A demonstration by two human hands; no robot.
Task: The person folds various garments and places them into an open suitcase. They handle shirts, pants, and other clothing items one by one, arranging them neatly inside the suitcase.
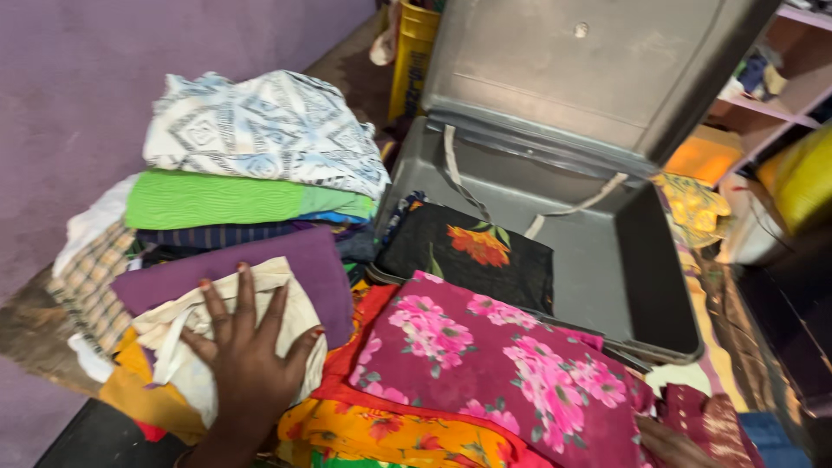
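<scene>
- Two hands show in the head view, and only the left hand (247, 351) is seen whole: fingers spread wide, palm flat on a cream cloth (221, 325).
- That cream cloth lies folded on the clothes stack, left of the open trunk (624, 260), with a purple cloth (286, 264) under it and a yellow cloth (143, 394) lower still.
- Farther up the same stack, left of the trunk: a green cloth (225, 199), then a white patterned cloth (269, 126) on top; a checked cloth (87, 277) sticks out at the stack's left edge.
- Right hand (667, 444) sits at the lower edge of the view, just in front of the trunk's near rim; only part shows, so I cannot tell whether it is spread or gripping. It touches a pink floral cloth (494, 364).
- Pink floral cloth drapes over the trunk's near rim, on top of an orange floral cloth (390, 429).
- Inside the trunk, at its left end, lies a black floral cloth (472, 251); the grey lid (572, 61) stands open behind.
- A yellow crate (414, 52) stands behind the trunk's left corner.
</scene>
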